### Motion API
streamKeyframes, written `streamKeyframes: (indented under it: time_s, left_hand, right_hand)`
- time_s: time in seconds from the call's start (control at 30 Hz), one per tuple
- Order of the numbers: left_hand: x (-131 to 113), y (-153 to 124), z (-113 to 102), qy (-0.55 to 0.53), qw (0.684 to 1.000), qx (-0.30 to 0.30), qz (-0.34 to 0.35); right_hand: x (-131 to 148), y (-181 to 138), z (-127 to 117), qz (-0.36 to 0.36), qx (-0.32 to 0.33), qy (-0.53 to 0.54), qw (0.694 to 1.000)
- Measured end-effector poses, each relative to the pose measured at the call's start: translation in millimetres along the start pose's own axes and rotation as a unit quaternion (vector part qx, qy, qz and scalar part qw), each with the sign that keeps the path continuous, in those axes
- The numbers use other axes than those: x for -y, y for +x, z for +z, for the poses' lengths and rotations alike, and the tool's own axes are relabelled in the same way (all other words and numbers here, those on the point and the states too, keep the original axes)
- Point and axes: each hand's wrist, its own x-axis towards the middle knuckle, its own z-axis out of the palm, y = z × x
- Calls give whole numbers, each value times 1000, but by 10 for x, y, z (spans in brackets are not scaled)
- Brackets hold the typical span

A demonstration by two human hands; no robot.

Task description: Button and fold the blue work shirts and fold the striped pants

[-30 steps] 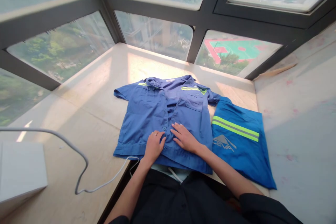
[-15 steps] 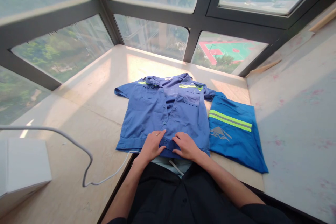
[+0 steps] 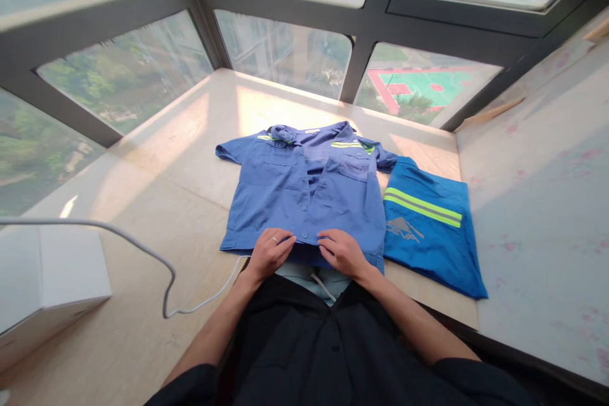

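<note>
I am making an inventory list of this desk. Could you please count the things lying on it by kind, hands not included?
Blue garments: 2, the shirt under both hands and the folded garment with yellow-green stripes to its right.
White boxes: 1, the box at the left edge.
White cables: 1, the cable running from the box side toward the shirt.
Total: 4

Left hand: palm down, fingers curled, ring on one finger.
Right hand: palm down, fingers bent.
Forearms: bare, both reaching forward.
</note>
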Motion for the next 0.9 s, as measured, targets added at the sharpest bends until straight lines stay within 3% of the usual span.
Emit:
streamKeyframes:
  time_s: [0.1, 0.23, 0.33, 0.47, 0.63, 0.73, 0.9]
  left_hand:
    - [-54, -46, -90, -14, 1000, -2, 6]
    - [-94, -206, -23, -25, 997, 74, 19]
    - [-117, -288, 74, -44, 990, 135, -2]
    - [-167, -195, 133, -120, 981, 123, -93]
    - [-171, 190, 275, -144, 949, 66, -272]
    - [-160, 410, 407, -92, 925, 111, -351]
    - [-184, 600, 492, -4, 902, 192, -386]
  right_hand:
    - [43, -31, -98, -29, -35, 30, 998]
    - [12, -133, -43, -104, 64, 50, 991]
    - [-57, -158, 46, -86, 115, 86, 986]
    - [-145, -45, 37, -22, 147, 187, 971]
    - [-345, 253, 34, 67, 91, 176, 978]
    - [-488, 465, 113, 83, 107, 119, 984]
    - [-590, 724, 156, 72, 223, 17, 972]
